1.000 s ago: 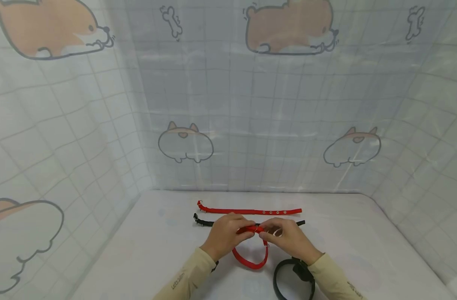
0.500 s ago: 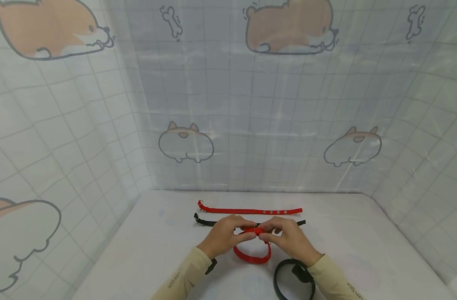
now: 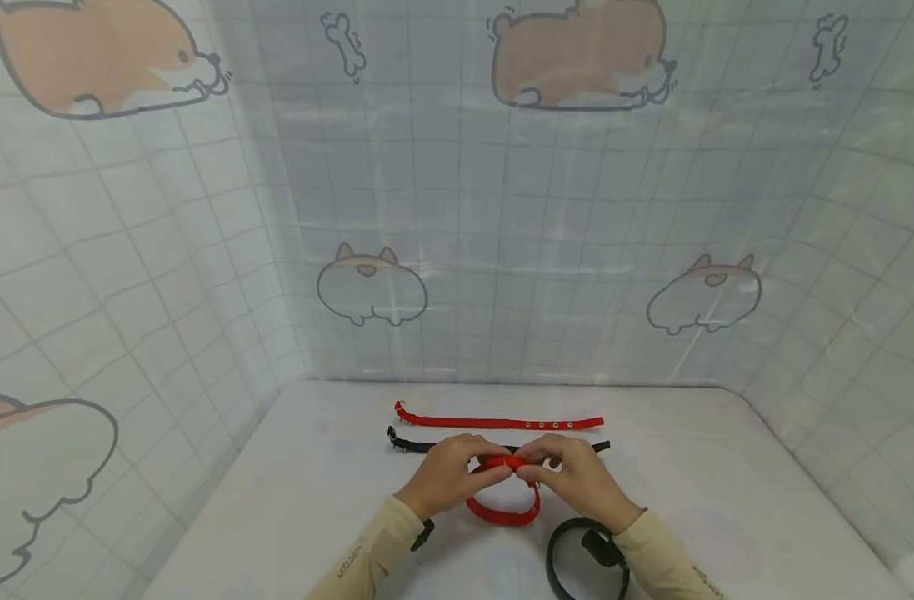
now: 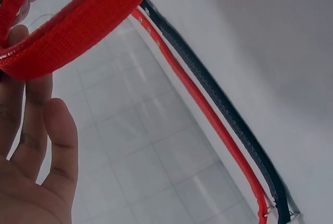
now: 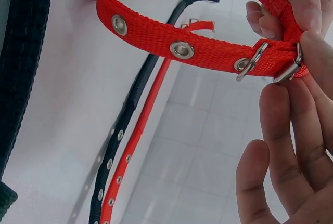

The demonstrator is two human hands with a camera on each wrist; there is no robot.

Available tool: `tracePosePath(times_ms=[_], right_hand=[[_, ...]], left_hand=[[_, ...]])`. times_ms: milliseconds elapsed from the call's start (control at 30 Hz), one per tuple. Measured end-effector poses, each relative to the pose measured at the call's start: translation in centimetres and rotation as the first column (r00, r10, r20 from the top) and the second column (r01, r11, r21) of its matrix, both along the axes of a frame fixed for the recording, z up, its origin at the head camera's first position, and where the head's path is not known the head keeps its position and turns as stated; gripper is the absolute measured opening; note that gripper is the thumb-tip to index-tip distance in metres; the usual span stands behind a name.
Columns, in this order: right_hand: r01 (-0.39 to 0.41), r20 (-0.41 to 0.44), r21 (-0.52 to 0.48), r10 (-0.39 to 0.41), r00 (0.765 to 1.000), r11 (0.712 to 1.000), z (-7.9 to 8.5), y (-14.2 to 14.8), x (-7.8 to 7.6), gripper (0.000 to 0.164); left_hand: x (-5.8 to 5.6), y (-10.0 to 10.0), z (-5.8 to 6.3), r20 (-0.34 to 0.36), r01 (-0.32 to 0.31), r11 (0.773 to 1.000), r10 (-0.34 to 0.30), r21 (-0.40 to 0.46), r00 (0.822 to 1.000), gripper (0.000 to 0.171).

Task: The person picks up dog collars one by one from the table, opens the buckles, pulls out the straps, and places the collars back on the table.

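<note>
A red collar [image 3: 505, 517] hangs in a loop from both hands above the table. Its metal eyelets, a D-ring and a buckle [image 5: 291, 69] show in the right wrist view, where the strap end passes through the buckle. My left hand [image 3: 447, 475] pinches the collar between thumb and fingers from the left. From the right, my right hand [image 3: 579, 477] pinches it close to the buckle, its fingertips near those of the left hand. The other fingers of the right hand stretch out below the strap. In the left wrist view the padded band [image 4: 78, 37] partly hides the left fingers.
Behind the hands, a black collar [image 3: 410, 446] and a second red collar [image 3: 471, 422] lie straight, side by side. A looped black collar [image 3: 552, 558] lies near the right forearm. A patterned curtain [image 3: 531, 208] stands around the white table [image 3: 314, 467].
The red loop has risen slightly and turned a little. The left hand has shifted slightly, and both hands keep their pinch on the collar. The other collars stay in place.
</note>
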State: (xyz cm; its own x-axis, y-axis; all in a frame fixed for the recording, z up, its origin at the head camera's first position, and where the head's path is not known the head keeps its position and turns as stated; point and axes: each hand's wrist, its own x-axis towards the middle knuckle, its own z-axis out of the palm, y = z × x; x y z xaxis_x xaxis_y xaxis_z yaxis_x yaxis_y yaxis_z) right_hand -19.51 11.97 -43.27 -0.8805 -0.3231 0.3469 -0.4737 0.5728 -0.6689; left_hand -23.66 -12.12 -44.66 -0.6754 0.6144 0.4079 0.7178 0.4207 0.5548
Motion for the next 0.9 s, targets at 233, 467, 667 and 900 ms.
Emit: tracePosePath(times_ms=[233, 467, 667, 900], right_hand=[[0.005, 0.015, -0.01, -0.005, 1.0, 1.0, 0.15, -0.05, 0.14, 0.019], [-0.016, -0.025, 0.019, 0.016, 1.0, 1.0, 0.44, -0.01, -0.06, 0.019], [0.001, -0.056, -0.016, -0.002, 0.998, 1.0, 0.28, 0.06, -0.01, 0.018], [-0.005, -0.044, -0.003, 0.005, 0.999, 1.0, 0.21, 0.01, -0.01, 0.021]], left_hand=[[0.15, -0.1, 0.09, -0.054, -0.01, 1.0, 0.009, -0.015, 0.999, 0.03], [0.35, 0.27, 0.48, -0.158, -0.004, 1.0, 0.002, -0.012, 0.987, 0.027], [0.3, 0.11, 0.47, -0.117, -0.015, 1.0, 0.017, 0.017, 0.993, 0.028], [0.24, -0.02, 0.32, -0.143, -0.015, 1.0, 0.018, 0.019, 0.99, 0.03]])
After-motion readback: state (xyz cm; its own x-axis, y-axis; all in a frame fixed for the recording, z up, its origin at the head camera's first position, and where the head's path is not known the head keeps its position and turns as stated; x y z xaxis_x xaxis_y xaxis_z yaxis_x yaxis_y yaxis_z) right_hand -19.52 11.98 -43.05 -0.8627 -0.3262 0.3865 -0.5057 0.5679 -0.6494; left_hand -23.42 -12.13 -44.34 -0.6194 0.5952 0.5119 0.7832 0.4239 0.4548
